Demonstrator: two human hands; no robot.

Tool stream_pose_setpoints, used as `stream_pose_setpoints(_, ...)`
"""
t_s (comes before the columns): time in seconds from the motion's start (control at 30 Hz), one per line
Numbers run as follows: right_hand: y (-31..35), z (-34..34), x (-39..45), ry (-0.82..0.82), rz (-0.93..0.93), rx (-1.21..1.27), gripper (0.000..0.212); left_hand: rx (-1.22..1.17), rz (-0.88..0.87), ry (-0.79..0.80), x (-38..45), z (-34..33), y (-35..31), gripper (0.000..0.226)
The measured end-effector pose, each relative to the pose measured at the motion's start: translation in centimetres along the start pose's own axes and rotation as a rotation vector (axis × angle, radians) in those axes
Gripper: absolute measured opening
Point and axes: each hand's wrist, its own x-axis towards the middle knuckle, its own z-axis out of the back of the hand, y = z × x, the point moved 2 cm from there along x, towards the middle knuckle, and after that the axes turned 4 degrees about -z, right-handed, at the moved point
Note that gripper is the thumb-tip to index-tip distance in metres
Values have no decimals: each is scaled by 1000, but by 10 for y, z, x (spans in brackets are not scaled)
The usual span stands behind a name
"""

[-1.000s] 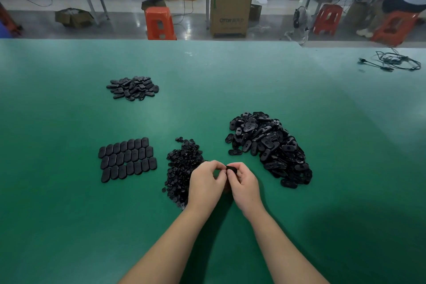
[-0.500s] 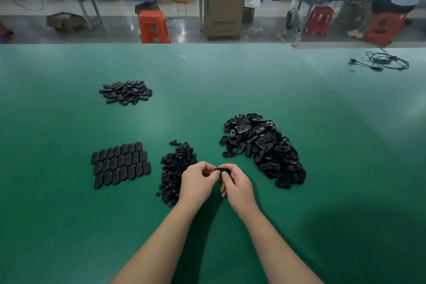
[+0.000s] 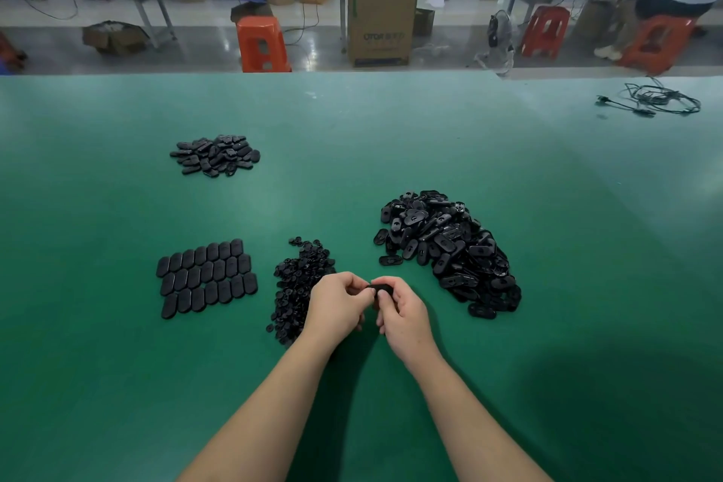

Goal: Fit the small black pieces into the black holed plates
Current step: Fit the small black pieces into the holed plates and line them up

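Near edge of green table (image 3: 117, 383), hands: left hand (image 3: 338, 305) and right hand (image 3: 403, 315) together, fingers curled, both pinching one black holed plate (image 3: 380, 289)
small piece in it: cannot tell
holed plate pile (image 3: 450, 250): right of hands, apart
small black pieces pile (image 3: 299, 286): touching left hand's left side
laid-out plates (image 3: 207, 278): further left of that pile

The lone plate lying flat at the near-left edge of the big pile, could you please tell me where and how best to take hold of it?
Pinch the lone plate across its narrow width, on its two long edges, coming from above and from the left. It lies flat on the green table, and its left end is clear while the big pile crowds its right.
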Motion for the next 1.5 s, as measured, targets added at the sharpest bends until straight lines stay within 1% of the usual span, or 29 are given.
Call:
stream_pose_setpoints(0.23,-1,0,0,-3,3,-37,29,19,-4,-23,-4,0,-2,10)
stream_pose_setpoints(0.37,-1,0,0,-9,1,-4,27,20,-18,-48,-6,-3,-4,10)
stream_pose_setpoints(0.53,-1,1,-1,-68,7,71,19,33,-96,-21,-6,-3,-8,11)
stream_pose_setpoints(0.67,-3,2,0,-72,-19,111,15,93,-146,-20,-7,-4,-8,14)
stream_pose_setpoints(0.77,-3,2,1,-67,-25,105,15,133,-178,-33,-7,-5,-8,12)
stream_pose_setpoints(0.8,-2,1,2,-64,-26,100,15,171,-216,-42,-8,-5,-8,13)
stream_pose_setpoints(0.9,-3,1,3,-43,-31,62,17,330,-392,-65,-10,-5,-7,33)
stream_pose_setpoints(1.0,-1,1,1,-21,-19,77,23,504,-519,-61,-11,-3,-2,27)
stream_pose_setpoints(1.07,1,1,0,-16,-20,88,22,621,-599,-110,-13,2,-2,22)
stream_pose_setpoints(1.13,3,1,-1,-33,-28,133,21,659,-648,-200,-14,14,-1,18)
stream_pose_setpoints(1.17,4,2,-2,-45,-32,157,22,646,-632,-263,-14,23,2,17)
stream_pose_setpoints(1.2,5,3,-2,-52,-35,162,22,606,-575,-333,-12,35,6,18)
stream_pose_setpoints(1.3,7,3,-5,-34,-35,89,23,406,-255,-507,-8,88,31,21)
stream_pose_setpoints(1.33,7,3,-5,-36,-31,77,23,363,-183,-570,-8,109,43,22)
stream_pose_setpoints(1.4,8,3,-6,-48,-29,70,22,325,-46,-695,-11,152,67,23)
stream_pose_setpoints(1.5,8,2,-7,-61,-30,66,21,341,238,-844,-22,203,109,26)
